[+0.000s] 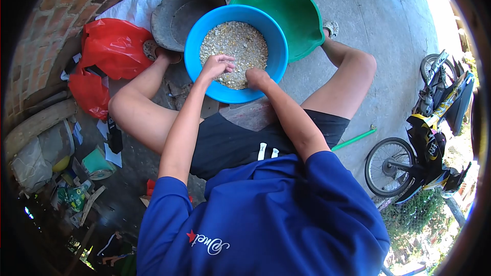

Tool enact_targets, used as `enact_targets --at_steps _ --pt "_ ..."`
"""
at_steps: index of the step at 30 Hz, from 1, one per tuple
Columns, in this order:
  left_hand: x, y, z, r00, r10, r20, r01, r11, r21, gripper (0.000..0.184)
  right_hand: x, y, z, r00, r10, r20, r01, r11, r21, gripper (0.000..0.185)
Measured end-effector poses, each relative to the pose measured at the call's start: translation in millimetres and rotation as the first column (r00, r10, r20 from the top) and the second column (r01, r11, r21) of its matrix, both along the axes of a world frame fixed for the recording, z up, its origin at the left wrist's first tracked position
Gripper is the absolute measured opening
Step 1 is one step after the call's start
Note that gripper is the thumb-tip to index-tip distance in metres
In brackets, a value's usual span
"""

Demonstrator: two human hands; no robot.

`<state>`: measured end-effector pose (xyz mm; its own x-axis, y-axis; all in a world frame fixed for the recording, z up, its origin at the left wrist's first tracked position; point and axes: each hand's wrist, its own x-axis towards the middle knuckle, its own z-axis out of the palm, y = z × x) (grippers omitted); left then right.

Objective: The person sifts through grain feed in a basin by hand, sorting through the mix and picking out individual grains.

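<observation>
- L hand [219,65]: over L part of the mix, fingers part-bent & loosely spread, gap btwn thumb & fingers; no firm grip on anything seen. Any loose bits in palm: can't tell.
- R hand [258,78]: just R of L hand, at near R side of the mix; curled, knuckles up, fingertips hidden. Hold, if any: can't tell.
- Grain mix [235,41]: directly below & beyond both hands; dry, coarse, broken bits, off-white to yellow w/ some darker flecks. Spread across bottom of blue basin.
- Blue basin [279,46]: surrounds both hands; smooth plastic, round, sloped wall, rolled rim. Contents: grain mix.
- Green basin [286,15]: beyond & R of hands, next to blue basin; plastic, wavy rim, tilted.
- Dark basin [184,13]: beyond & L of hands; dull grey, round, shallow, scuffed.
- Red bag [115,46]: well L of L hand; thin glossy plastic, crumpled.
- White sack [135,7]: L of & beyond L hand, behind red bag; creased sheet.
- Concrete floor [353,15]: R of & beyond R hand; grey, hard, fine cracks.
</observation>
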<state>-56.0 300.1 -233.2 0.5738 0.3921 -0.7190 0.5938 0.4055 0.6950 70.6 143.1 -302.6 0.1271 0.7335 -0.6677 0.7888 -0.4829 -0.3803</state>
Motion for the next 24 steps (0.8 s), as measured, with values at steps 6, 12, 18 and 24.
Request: enact_targets --at_steps 6,12,18,24 --pt "-20 21 -55 0.962 -0.110 -0.248 0.160 0.968 0.191 0.022 1 1 11 0.979 0.194 -0.058 -0.199 0.975 -0.096 0.028" --pt "-13 -7 -55 0.789 -0.373 -0.488 0.603 0.621 0.501 0.019 -4 6 13 0.962 0.218 -0.166 -0.243 0.959 -0.148 0.030" --pt "-16 -15 -48 0.587 -0.567 -0.578 0.808 0.457 0.372 0.022 8 14 -27 0.903 0.021 -0.428 -0.056 0.996 -0.069 0.030" --pt "-18 -16 -45 0.510 -0.583 -0.633 0.854 0.429 0.293 0.021 13 12 -14 0.759 -0.282 -0.587 0.237 0.959 -0.154 0.028"
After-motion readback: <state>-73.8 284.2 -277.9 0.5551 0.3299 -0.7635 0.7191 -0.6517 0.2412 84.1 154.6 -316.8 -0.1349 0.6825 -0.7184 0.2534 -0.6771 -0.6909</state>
